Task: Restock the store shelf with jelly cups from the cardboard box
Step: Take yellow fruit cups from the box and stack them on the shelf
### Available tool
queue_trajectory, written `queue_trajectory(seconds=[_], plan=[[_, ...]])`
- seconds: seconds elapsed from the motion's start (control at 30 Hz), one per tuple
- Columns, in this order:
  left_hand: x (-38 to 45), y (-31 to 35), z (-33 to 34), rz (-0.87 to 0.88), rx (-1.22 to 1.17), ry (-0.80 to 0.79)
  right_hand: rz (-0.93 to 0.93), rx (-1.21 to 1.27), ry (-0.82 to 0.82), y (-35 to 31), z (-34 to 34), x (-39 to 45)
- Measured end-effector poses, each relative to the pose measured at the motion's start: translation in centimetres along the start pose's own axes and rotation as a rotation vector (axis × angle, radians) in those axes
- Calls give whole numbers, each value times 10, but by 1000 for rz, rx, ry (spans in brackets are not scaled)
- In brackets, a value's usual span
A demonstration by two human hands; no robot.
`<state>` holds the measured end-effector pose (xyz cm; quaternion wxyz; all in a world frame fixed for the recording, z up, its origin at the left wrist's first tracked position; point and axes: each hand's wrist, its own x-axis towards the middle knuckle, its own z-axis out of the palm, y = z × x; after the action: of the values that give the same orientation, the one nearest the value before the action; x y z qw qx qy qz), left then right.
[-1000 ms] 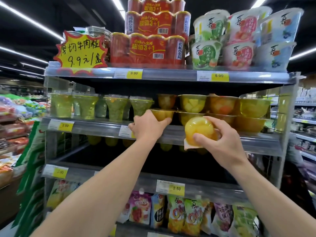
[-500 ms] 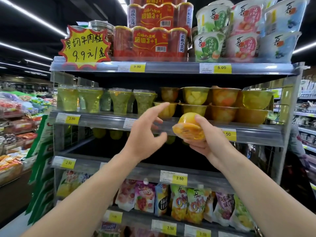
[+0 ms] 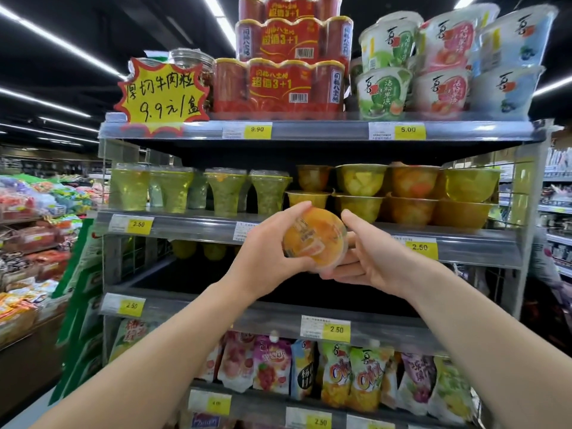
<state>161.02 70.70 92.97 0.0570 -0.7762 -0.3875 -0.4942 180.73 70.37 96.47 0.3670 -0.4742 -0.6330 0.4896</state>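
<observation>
orange cup: one jelly cup (image 3: 314, 239) held in front of the middle shelf (image 3: 185, 226), just below the stacked row. Lid faces me, so I can read the label before it goes in.
left hand: my left hand (image 3: 272, 252) curls round the cup's left rim, thumb on top, fingers underneath. Takes the side load so the cup can be turned.
right hand: my right hand (image 3: 368, 258) cradles the cup from below and behind, fingers curled under the base, thumb up by the right rim. Both hands gripping the same cup, probably a handover or a re-orient, can't tell which.
why tilted: cup lies on its side. The shelf stock sits base down, so my guess is it needs rotating upright before placing.
target: yellow and orange cups (image 3: 411, 193) sit two high on the right half of that shelf. The leftmost stack (image 3: 309, 188) looks smaller and set further back; likely slot is there, or just in front of it.
neighbours: tall green cups (image 3: 226, 190) fill the left half, different product, keep out of that lane.
box: cardboard box not in view.
risk: stacks are loose cups on cups, so a nudge while sliding in could topple them. Go in low and level.
</observation>
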Motion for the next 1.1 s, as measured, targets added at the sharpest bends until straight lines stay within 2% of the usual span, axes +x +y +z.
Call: queue_trajectory(seconds=[0.07, 0.17, 0.23, 0.33, 0.53, 0.63, 0.77, 0.9, 1.1], plan=[[4, 2, 1, -101, -100, 51, -63, -16, 28, -2, 0, 2], [20, -4, 0, -230, -230, 90, -331, -116, 63, -7, 0, 2], [35, -7, -4, -269, -284, 73, -562, -324, 118, -11, -2, 1], [58, -2, -15, -285, -315, 73, -855, -646, 288, -19, -8, 6], [88, 8, -41, -307, -464, -68, -1141, -1067, 580, -37, -23, 19], [90, 9, -46, -279, -481, -77, -1226, -1006, 730, -38, -23, 30], [85, 2, -45, -167, -469, -47, -1265, -866, 817, -39, -21, 44], [91, -10, -42, -107, -381, 0, -1285, -961, 937, -48, -20, 60], [101, -24, -25, 80, 11, 186, -1220, -997, 964, -55, -19, 79]])
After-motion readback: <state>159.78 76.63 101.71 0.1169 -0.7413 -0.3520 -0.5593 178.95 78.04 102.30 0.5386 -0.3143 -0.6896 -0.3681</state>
